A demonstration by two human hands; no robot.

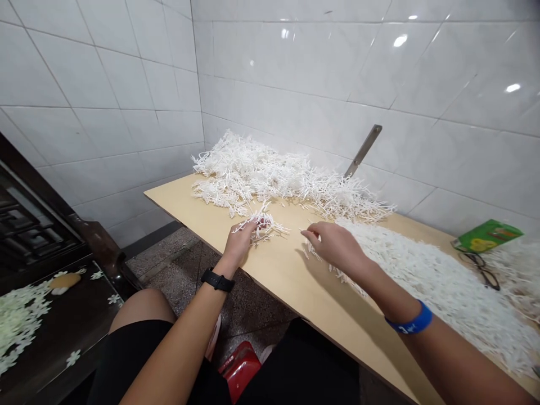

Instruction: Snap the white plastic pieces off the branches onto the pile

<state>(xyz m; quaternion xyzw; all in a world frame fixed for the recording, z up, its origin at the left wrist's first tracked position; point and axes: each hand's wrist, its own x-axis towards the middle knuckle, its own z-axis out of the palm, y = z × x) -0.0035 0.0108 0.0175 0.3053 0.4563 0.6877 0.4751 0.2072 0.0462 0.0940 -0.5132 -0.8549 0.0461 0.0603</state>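
My left hand (240, 242), with a black watch on its wrist, is closed around a bunch of thin white branching sprigs (265, 222), whose tips fan out past the fingers just above the table. To its right, my right hand (333, 243) has thumb and forefinger pinched together; whatever sits between the fingertips is too small to make out. Below that hand lie a few loose white bits (310, 251). A large heap of the same white sprigs (270, 174) spreads along the wall behind both hands.
The wooden table (354, 332) also bears a wide layer of small white pieces (422, 281), scissors (485, 270) and a green box (487, 236). A metal bracket (365, 149) stands against the tiled wall. A dark bench (46, 343) with pale flower shapes is at left; a red stool (241, 368) is below.
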